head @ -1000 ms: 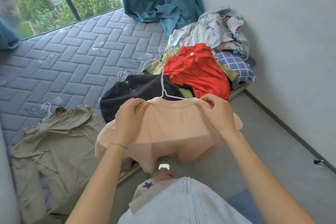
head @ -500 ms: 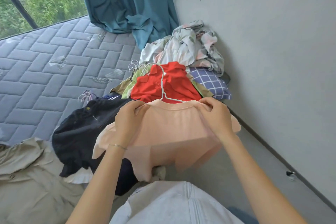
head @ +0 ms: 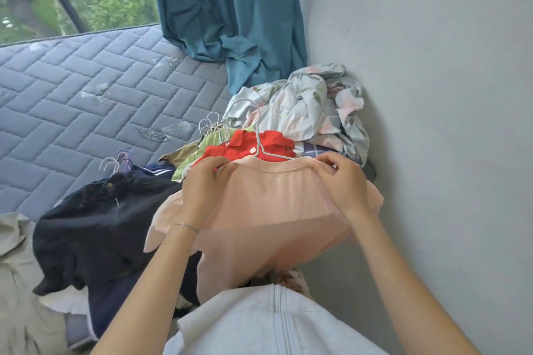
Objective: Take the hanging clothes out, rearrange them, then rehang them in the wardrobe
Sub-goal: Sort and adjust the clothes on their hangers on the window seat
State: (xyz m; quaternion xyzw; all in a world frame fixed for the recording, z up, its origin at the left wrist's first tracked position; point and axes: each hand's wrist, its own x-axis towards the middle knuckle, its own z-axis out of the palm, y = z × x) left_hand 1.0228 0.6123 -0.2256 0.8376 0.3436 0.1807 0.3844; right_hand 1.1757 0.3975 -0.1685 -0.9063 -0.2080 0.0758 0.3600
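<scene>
A pale peach T-shirt [head: 271,204] hangs in front of me on a light grey wire hanger [head: 261,141], whose hook rises above the collar. My left hand [head: 202,184] grips the shirt's left shoulder. My right hand [head: 343,181] pinches the right shoulder at the neckline. Behind the shirt a red garment [head: 259,143] tops a pile of clothes on hangers. Beside the pile lie a green garment [head: 202,150] and a black garment [head: 95,225], both on the mattress edge.
A grey quilted mattress [head: 72,112] fills the left. A khaki shirt [head: 17,282] lies at the lower left. Crumpled floral bedding [head: 311,106] and a teal curtain [head: 227,14] sit by the grey wall [head: 432,95] on the right. Spare hanger hooks [head: 212,124] poke out of the pile.
My view has swung right and closer to the wall; the khaki shirt has slid toward the frame's left edge. Both hands keep hold of the peach shirt's shoulders.
</scene>
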